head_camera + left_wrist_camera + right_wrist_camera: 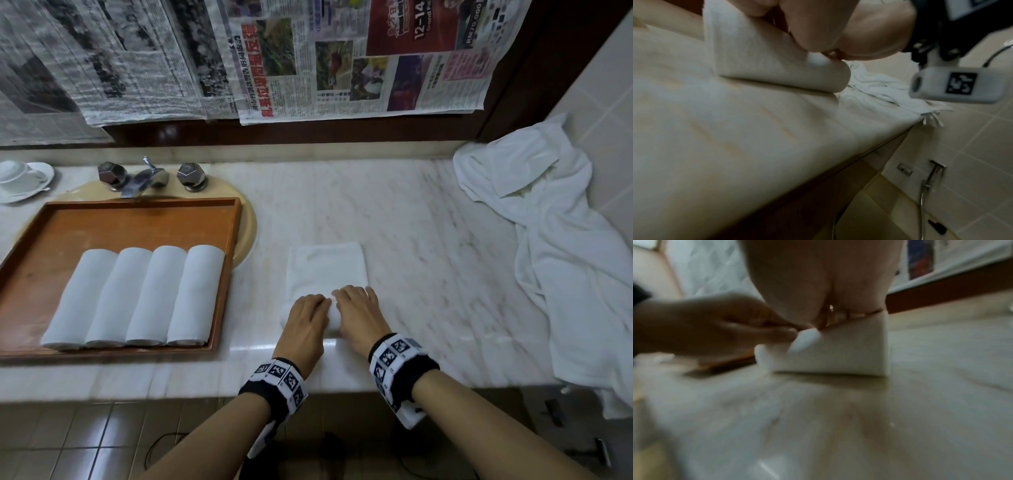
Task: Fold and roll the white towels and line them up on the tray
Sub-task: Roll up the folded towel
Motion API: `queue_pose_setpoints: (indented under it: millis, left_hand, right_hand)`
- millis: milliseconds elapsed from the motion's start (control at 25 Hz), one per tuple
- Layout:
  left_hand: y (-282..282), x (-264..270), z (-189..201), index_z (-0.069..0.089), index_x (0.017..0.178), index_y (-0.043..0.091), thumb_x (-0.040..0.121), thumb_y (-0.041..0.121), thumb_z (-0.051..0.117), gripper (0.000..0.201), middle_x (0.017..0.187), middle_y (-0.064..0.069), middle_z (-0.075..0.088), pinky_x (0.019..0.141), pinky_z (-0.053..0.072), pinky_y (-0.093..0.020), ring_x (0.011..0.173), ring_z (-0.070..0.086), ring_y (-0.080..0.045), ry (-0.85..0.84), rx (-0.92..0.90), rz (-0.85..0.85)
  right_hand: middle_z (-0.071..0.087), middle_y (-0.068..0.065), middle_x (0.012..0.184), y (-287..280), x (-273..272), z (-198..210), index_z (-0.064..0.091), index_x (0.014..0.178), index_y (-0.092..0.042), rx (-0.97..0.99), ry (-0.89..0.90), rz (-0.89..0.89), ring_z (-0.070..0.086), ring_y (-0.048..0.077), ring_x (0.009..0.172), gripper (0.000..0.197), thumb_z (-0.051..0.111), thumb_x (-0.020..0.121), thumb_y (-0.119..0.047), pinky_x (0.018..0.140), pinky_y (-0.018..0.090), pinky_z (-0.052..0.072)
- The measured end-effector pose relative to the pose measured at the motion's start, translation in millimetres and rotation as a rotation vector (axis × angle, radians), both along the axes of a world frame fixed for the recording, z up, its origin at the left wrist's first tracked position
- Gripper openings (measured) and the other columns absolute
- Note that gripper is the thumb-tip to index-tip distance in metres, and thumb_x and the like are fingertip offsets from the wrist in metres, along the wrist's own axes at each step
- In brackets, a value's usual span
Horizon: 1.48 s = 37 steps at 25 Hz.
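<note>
Bare forearms, no sleeves; each wrist has a black band (404, 373) wrapped in white squares with black-and-white marker codes; the right wrist's white camera box (953, 84) carries another code, cable attached.

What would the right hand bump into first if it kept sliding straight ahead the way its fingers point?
Probably only the flat, unrolled part of the folded towel ahead of the right hand; past it, bare marble countertop.

four rolled white towels (133, 296) lie side by side on one wooden tray (144, 205). a fifth towel (325, 267), partly rolled, lies on the marble counter (428, 240) under two hands, the left hand (306, 322) and the right hand (359, 317). one loose heap of white cloth (548, 222) sits at the right. one faucet (137, 181) has two knobs (111, 173). one cup (15, 173) sits on one saucer (42, 180).
</note>
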<state>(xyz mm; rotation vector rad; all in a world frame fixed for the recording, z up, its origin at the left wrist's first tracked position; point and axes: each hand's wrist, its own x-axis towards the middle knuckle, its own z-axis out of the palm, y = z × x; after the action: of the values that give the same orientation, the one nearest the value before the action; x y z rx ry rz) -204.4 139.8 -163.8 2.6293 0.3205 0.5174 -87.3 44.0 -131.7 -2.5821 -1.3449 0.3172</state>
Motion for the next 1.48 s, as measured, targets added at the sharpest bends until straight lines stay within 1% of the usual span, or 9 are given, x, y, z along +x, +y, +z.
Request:
queue_pose_setpoints:
  millis: [160, 360, 520, 680, 800, 920, 1080, 1280, 1480]
  left_hand:
    - [23.0, 23.3, 13.3, 0.069, 0.105, 0.001, 0.086, 0.008, 0.046, 0.030, 0.100, -0.014, 0.066, 0.082, 0.054, -0.037, 0.087, 0.063, -0.031, 0.084, 0.012, -0.057]
    - [24.6, 31.3, 25.9, 0.066, 0.110, -0.002, 0.087, -0.004, 0.058, 0.024, 0.108, -0.020, 0.064, 0.088, 0.050, -0.043, 0.096, 0.061, -0.038, 0.145, -0.061, 0.007]
    - [-1.9, 4.6, 13.1, 0.060, 0.119, -0.003, 0.078, -0.008, 0.067, 0.041, 0.117, -0.018, 0.059, 0.097, 0.048, -0.042, 0.107, 0.056, -0.032, -0.009, 0.017, -0.011]
    - [3.0, 5.8, 7.4, 0.061, 0.118, -0.003, 0.073, -0.011, 0.066, 0.046, 0.114, -0.018, 0.061, 0.095, 0.050, -0.042, 0.105, 0.056, -0.031, -0.001, 0.038, -0.007]
    - [21.9, 28.0, 16.2, 0.067, 0.108, -0.002, 0.074, 0.003, 0.059, 0.034, 0.101, -0.017, 0.067, 0.084, 0.053, -0.041, 0.090, 0.065, -0.035, 0.100, 0.025, -0.023]
    - [31.3, 43.6, 29.6, 0.068, 0.108, 0.001, 0.072, -0.001, 0.068, 0.036, 0.107, -0.019, 0.065, 0.085, 0.050, -0.041, 0.095, 0.062, -0.038, 0.222, 0.010, -0.024]
    - [8.9, 23.5, 29.0, 0.067, 0.109, 0.002, 0.056, -0.013, 0.076, 0.056, 0.113, -0.018, 0.063, 0.093, 0.051, -0.041, 0.104, 0.061, -0.035, 0.141, 0.126, 0.083]
    - [-15.6, 2.0, 9.6, 0.052, 0.131, -0.004, 0.048, 0.002, 0.077, 0.087, 0.130, -0.021, 0.054, 0.112, 0.028, -0.045, 0.123, 0.048, -0.037, 0.307, 0.263, 0.123]
    - [-13.8, 23.0, 17.3, 0.042, 0.140, -0.001, 0.069, 0.017, 0.069, 0.079, 0.139, -0.020, 0.047, 0.117, 0.017, -0.050, 0.131, 0.042, -0.038, 0.601, 0.414, 0.156]
  right_hand:
    - [0.053, 0.017, 0.131, -15.4, -29.9, -16.6, 0.051, 0.131, 0.000, 0.021, -0.129, -0.011, 0.050, 0.033, 0.124, 0.063, 0.061, 0.068, -0.001, 0.110, 0.053, 0.034]
    - [0.049, 0.008, 0.134, -3.6, -0.6, -2.0, 0.043, 0.138, -0.007, -0.004, -0.022, 0.037, 0.042, 0.028, 0.129, 0.061, 0.049, 0.078, 0.001, 0.117, 0.043, 0.020]
    - [0.054, 0.003, 0.123, -3.5, 7.3, 9.7, 0.048, 0.128, -0.013, -0.022, 0.040, 0.077, 0.047, 0.024, 0.117, 0.039, 0.047, 0.090, -0.008, 0.104, 0.033, 0.028]
    - [0.057, 0.010, 0.124, -7.0, -3.5, 8.2, 0.051, 0.129, -0.006, 0.073, -0.009, 0.008, 0.051, 0.029, 0.116, 0.038, 0.052, 0.091, -0.009, 0.107, 0.039, 0.035]
    - [0.053, 0.020, 0.124, -14.0, -23.3, -6.7, 0.050, 0.128, 0.003, 0.102, -0.143, -0.020, 0.049, 0.034, 0.115, 0.058, 0.068, 0.073, -0.006, 0.105, 0.047, 0.042]
    - [0.050, 0.020, 0.130, -13.7, -20.3, -12.6, 0.045, 0.133, 0.003, 0.038, -0.159, -0.014, 0.045, 0.036, 0.125, 0.064, 0.059, 0.071, 0.000, 0.112, 0.049, 0.034]
    - [0.046, 0.011, 0.132, 0.5, 7.7, 2.7, 0.042, 0.136, -0.004, -0.029, -0.051, 0.040, 0.041, 0.030, 0.128, 0.059, 0.049, 0.077, 0.001, 0.118, 0.043, 0.018]
    - [0.050, 0.008, 0.124, -3.0, 20.9, 13.9, 0.044, 0.129, -0.007, -0.118, 0.066, 0.213, 0.045, 0.027, 0.115, 0.042, 0.048, 0.088, -0.010, 0.105, 0.034, 0.026]
    - [0.033, 0.012, 0.149, -8.1, 9.7, 15.6, 0.021, 0.149, -0.003, -0.129, -0.002, 0.148, 0.028, 0.027, 0.139, 0.055, 0.039, 0.099, -0.019, 0.120, 0.044, 0.008]
